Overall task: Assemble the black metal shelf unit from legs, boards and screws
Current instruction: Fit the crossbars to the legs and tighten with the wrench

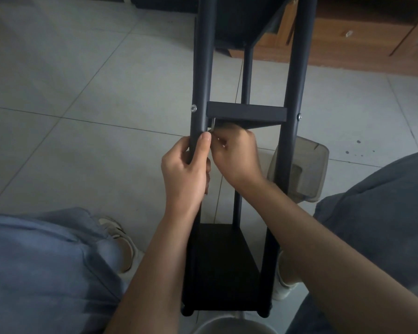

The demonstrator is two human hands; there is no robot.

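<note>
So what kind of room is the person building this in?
Probably a room at home: pale tiled floor, a wooden cabinet along the wall, and the person sits low with the black shelf unit between their knees.

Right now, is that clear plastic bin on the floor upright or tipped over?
Tipped. The clear plastic bin lies on its side on the floor tiles, behind the right leg of the shelf unit.

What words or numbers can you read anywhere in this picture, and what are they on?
None. No readable words, numbers or labels show anywhere.
The black shelf unit is plain.
The clear plastic container on the floor shows no print.
The wooden furniture behind shows no writing.
</note>
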